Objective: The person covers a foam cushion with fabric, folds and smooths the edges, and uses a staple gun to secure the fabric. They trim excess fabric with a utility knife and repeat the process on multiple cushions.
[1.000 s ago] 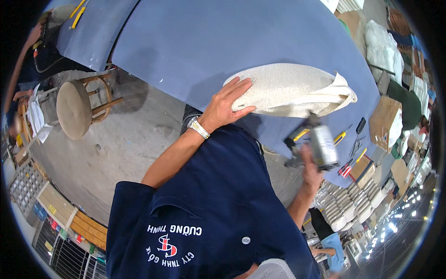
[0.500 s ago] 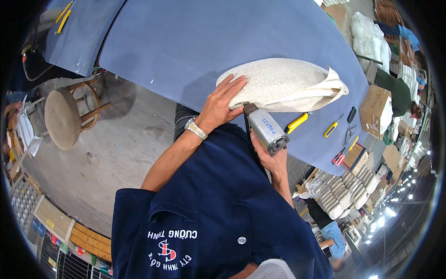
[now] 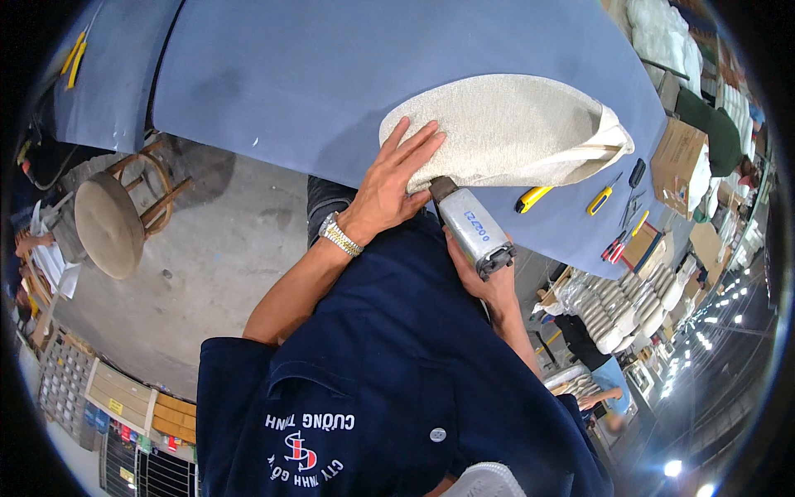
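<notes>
An oval seat pad [image 3: 497, 124] in pale speckled fabric is on the blue table [image 3: 273, 66], with loose cloth folded at its right end. Spread over its left side are the fingers of my left hand [image 3: 387, 186], the thumb at the near edge, gripping the pad. My right hand [image 3: 487, 286] is wrapped round a silver staple gun [image 3: 474, 228]; the fingers are partly hidden behind it. The gun's dark nose meets the pad's near edge, close to my left thumb. Whether a staple is there cannot be seen.
Right of the pad lie a yellow-handled tool [image 3: 532, 199], a yellow screwdriver [image 3: 599, 200] and red-handled pliers [image 3: 614, 247]. A cardboard box [image 3: 675, 161] stands beyond. A round padded stool [image 3: 110, 224] is at left. Another person [image 3: 609, 381] works at lower right.
The pad has tilted slightly, its upper edge higher in view, and the view has shifted a little. Both hands keep their holds; the gun's nose stays at the pad's near edge.
</notes>
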Demonstrator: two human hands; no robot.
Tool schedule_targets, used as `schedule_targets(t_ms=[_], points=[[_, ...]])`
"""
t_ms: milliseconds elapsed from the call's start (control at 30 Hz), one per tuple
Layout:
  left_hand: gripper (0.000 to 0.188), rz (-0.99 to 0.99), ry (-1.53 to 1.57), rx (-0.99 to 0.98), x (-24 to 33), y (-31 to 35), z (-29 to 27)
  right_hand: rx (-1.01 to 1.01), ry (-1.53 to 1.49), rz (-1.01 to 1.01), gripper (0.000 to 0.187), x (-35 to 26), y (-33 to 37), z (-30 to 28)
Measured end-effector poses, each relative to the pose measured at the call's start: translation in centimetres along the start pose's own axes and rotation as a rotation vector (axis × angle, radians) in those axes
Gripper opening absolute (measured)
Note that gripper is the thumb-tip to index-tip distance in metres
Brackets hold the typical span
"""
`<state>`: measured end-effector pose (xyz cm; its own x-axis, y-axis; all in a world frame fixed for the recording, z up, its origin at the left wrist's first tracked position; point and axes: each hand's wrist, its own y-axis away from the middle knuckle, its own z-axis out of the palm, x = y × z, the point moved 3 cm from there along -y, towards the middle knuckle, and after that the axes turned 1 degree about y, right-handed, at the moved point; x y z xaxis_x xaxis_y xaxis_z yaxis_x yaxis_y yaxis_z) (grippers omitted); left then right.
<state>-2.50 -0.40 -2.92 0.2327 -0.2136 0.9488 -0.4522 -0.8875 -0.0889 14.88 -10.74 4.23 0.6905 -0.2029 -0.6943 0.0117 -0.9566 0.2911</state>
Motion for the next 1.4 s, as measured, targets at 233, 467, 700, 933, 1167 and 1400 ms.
schedule_targets(t_ms=[233,467,700,933,1167,1400], points=[[0.089,-0.019,-0.031,0.030,-0.6,-2.1,-2.1,0.043,-0.084,-0.011,0.042,-2.5,-4.4,0.8],[0.082,-0.055,-0.249,-0.072,1.6,-2.0,-1.5,0.163,-0.195,-0.072,0.039,-0.6,-2.8,0.4],[0.082,-0.028,-0.270,-0.048,1.2,-3.1,-2.3,0.209,-0.216,-0.130,0.034,-1.1,-3.3,0.8],[0.081,-0.046,-0.233,-0.069,3.4,-1.9,-2.3,0.221,-0.226,-0.147,0.034,-2.2,-2.2,0.6],[0.082,0.035,-0.239,0.060,1.7,-1.1,-1.7,0.114,-0.210,-0.054,0.033,-2.7,-3.0,1.4],[0.086,-0.016,-0.283,0.014,0.0,-2.1,-1.8,0.226,-0.154,-0.181,0.035,-0.7,-4.1,2.0]])
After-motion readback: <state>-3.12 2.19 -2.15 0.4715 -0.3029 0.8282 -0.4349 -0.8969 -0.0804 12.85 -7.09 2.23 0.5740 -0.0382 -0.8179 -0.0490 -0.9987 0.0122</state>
